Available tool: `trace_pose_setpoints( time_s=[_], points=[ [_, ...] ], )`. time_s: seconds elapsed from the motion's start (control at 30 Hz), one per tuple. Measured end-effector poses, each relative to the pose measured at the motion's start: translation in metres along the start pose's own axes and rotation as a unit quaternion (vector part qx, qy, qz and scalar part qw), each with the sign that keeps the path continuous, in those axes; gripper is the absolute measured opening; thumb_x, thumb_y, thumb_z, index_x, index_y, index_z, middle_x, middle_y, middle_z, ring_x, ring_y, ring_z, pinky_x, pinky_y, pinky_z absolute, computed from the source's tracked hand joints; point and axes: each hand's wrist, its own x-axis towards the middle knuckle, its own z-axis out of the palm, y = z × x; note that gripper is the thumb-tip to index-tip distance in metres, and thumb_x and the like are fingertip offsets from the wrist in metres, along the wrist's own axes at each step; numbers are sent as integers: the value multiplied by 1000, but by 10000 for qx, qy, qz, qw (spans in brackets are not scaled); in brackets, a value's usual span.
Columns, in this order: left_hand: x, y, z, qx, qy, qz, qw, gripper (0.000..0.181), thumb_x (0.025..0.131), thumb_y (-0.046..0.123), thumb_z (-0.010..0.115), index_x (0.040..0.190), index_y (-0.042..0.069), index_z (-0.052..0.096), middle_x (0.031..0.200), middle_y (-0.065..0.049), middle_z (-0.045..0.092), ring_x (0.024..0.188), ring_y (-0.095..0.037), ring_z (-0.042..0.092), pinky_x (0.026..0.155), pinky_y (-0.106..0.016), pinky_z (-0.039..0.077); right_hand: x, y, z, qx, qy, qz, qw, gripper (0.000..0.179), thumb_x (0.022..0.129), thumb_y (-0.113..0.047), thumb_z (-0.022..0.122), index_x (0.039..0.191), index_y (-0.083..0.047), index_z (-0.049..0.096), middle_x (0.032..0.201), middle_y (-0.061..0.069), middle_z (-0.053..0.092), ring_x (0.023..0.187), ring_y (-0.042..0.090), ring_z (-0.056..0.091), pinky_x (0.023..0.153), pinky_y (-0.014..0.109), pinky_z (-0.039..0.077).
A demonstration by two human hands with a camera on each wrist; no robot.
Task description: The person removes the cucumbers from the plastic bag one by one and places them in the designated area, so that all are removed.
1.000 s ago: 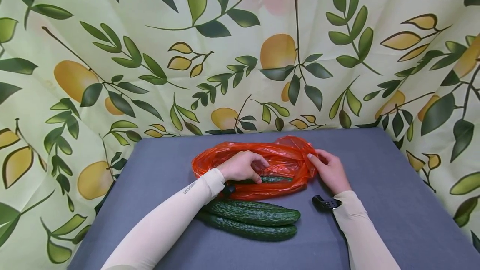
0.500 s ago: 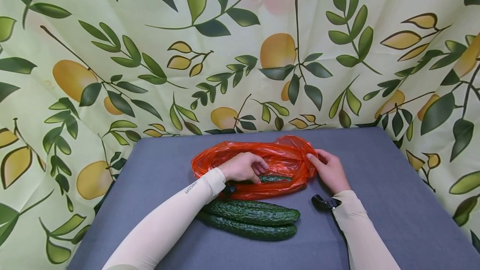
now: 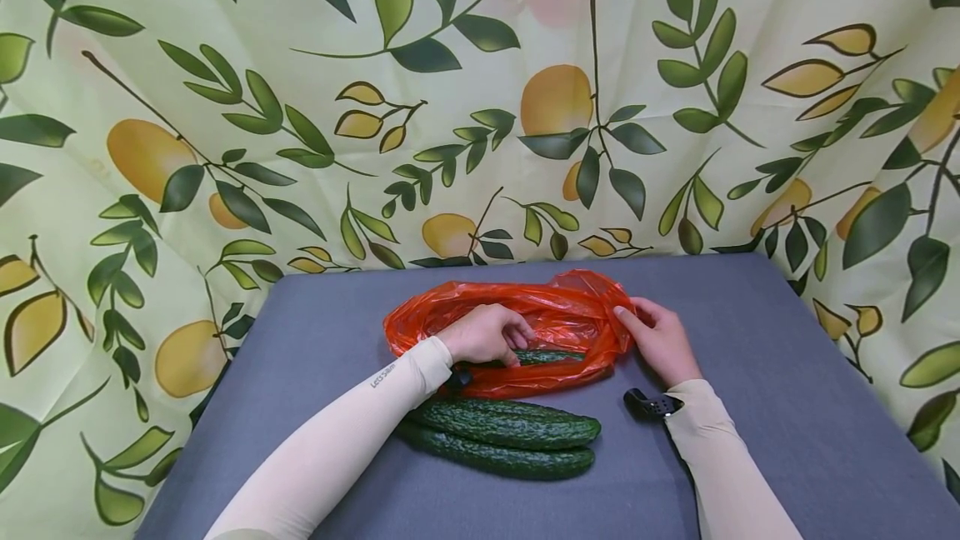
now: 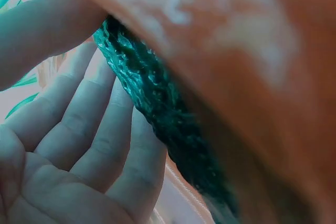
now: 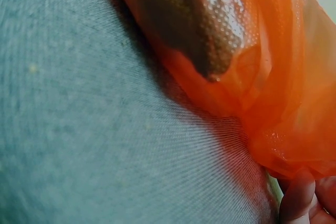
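A red plastic bag (image 3: pixel 555 298) lies on the table with its mouth spread wide. Inside it a dark green, bumpy cucumber (image 3: pixel 551 357) shows in part; the rest is behind the bag's wall. My left hand (image 3: pixel 483 333) reaches into the mouth and holds this cucumber, thumb on one side and fingers behind, as the left wrist view shows along the cucumber (image 4: pixel 152 87). With thumb and fingers, my right hand (image 3: pixel 663 344) pinches the bag's right end; in the right wrist view the thumb (image 5: pixel 299 195) presses the orange-red film (image 5: pixel 283 145).
Two more cucumbers (image 3: pixel 510 423) lie side by side on the grey cloth-covered table (image 3: pixel 337 340), in front of the bag and partly under the left forearm. Behind the table hangs a leaf-and-fruit patterned curtain (image 3: pixel 465 148).
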Motion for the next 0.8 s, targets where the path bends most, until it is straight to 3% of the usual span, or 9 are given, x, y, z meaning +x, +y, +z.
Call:
trace_pose_setpoints(
  time_s=[0.13,0.3,0.53,0.8],
  points=[
    [0,-1,1,28,51,24,10000,32,86,4,89,117,12,81,107,2,80,93,-5,71,89,-26,60,0,-1,0,11,34,-81,10000,53,110,-44,61,144,-3,66,131,23,73,97,11,63,83,11,50],
    [0,-2,0,87,54,90,9999,30,86,5,90,114,11,82,108,1,81,91,-4,71,87,-23,59,0,-1,0,18,-7,-53,10000,55,110,-45,60,145,-4,66,131,22,73,99,15,63,82,12,50],
    [-1,1,0,133,143,46,9998,28,86,6,90,113,13,83,104,3,81,90,-6,70,87,-26,60,0,-2,0,31,-48,-15,10000,56,110,-46,60,147,-3,64,134,22,72,103,19,63,83,10,50],
    [2,3,3,433,-2,-26,9991,26,88,5,88,111,15,81,104,4,78,92,-7,68,88,-25,58,1,1,1,2,-35,23,10000,57,110,-47,59,147,-4,64,135,23,71,103,18,64,83,10,50]
  ],
)
